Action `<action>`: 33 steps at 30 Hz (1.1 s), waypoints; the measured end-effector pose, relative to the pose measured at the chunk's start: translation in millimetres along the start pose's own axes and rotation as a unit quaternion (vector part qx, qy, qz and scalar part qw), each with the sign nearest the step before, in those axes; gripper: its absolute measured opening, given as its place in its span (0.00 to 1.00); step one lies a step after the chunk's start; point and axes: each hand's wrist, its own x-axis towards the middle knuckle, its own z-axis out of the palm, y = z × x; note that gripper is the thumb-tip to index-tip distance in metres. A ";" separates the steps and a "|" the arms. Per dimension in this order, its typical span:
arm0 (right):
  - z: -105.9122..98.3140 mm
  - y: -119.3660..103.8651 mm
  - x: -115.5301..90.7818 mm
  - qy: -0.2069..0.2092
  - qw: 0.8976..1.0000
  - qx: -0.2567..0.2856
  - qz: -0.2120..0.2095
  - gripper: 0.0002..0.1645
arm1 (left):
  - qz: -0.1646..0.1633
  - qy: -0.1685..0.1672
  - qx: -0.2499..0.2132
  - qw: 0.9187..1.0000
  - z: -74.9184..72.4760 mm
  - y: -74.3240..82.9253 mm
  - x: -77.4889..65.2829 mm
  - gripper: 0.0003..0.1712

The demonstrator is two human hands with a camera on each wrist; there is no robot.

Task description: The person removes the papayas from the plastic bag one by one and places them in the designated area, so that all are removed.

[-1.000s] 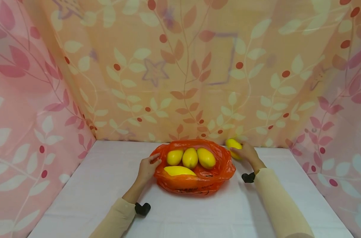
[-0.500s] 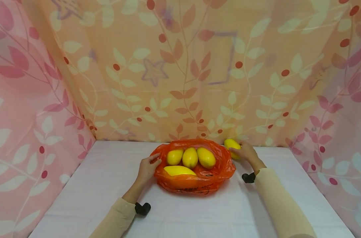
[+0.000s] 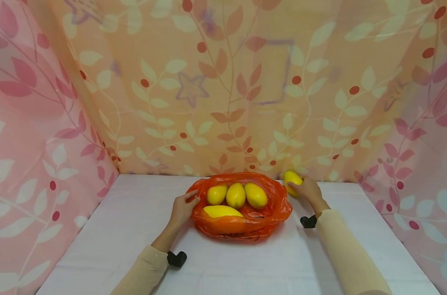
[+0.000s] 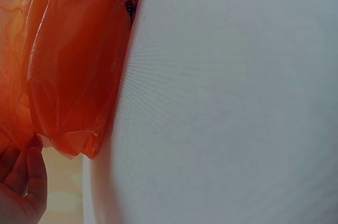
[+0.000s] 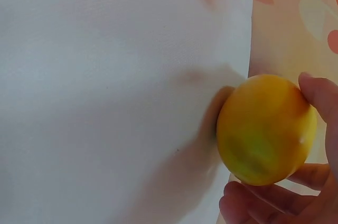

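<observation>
An orange-red plastic bag (image 3: 241,231) sits wide-mouthed on the table, with dark lettering on its front. Inside it, three yellow mangoes (image 3: 236,196) form a row, and a longer yellow mango (image 3: 221,212) lies in front of them. My left hand (image 3: 182,208) pinches the bag's left edge; the left wrist view shows thumb and fingers (image 4: 36,174) at the gathered plastic. Just beyond the bag's right rim, my right hand (image 3: 311,192) holds another yellow mango (image 5: 266,129). Its thumb is on one side and the fingers curl round the other. A greenish patch marks this mango's skin.
White cloth covers the table (image 3: 109,237). A leaf-patterned curtain (image 3: 227,82) rises directly behind the far edge, close to the right hand, and pink patterned sheets (image 3: 31,164) stand on both sides.
The right hand, with the mango in its grip, first shifted slightly left toward the bag, then slightly back to the right. The left hand and the bag have stayed in place.
</observation>
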 end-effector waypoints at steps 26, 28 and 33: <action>-2.4 -6.3 -5.5 -0.023 0.999 -0.017 0.027 0.55 | -0.002 -0.001 -0.009 1.000 -0.2 -1.1 0.0 0.23; -3.0 -7.5 -5.6 -0.026 0.999 -0.026 0.026 0.56 | 0.000 -0.003 -0.007 1.000 -0.1 -1.0 -0.2 0.23; -6.9 -13.0 -5.2 -0.017 0.998 -0.054 0.010 0.56 | 0.000 -0.005 -0.008 1.000 -0.2 0.2 -0.6 0.23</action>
